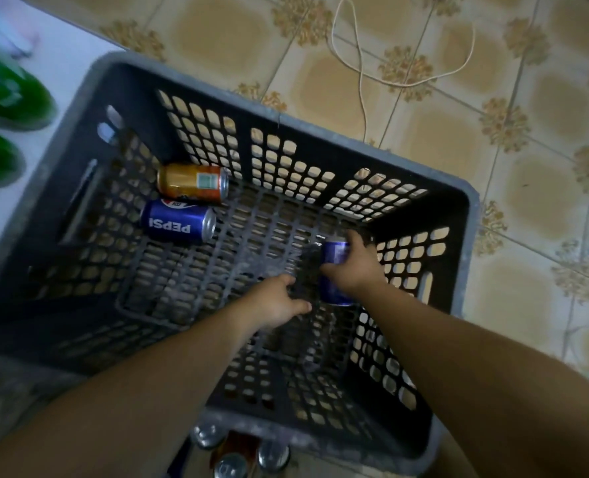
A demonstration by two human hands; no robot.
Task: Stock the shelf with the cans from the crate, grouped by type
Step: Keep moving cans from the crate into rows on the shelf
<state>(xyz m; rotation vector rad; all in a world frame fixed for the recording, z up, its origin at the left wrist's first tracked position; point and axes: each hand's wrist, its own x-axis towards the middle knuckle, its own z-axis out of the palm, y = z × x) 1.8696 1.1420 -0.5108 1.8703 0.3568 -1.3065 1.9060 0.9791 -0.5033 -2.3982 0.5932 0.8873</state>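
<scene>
Cans in the crate (pixel 320 436) number three that show. The right hand (pixel 355 270) wraps a blue can (pixel 334 251) low by the right wall, fingers curled over its side, apparently to lift it out. Just beside it, the left hand (pixel 279 298) hangs loose and empty over the crate floor, likely ready for another. At the far left a Pepsi can (pixel 179 220) and an orange can (pixel 193 182) lie on their sides, side by side. Below the near rim, several can tops (pixel 232 460) show, probably already stocked.

I'm looking down at the patterned tile floor (pixel 441 132), which carries the dark plastic crate (pixel 320 138), a loop of pale cord (pixel 407 85) beyond it, and several upright cans (pixel 274 455) by its near edge.
</scene>
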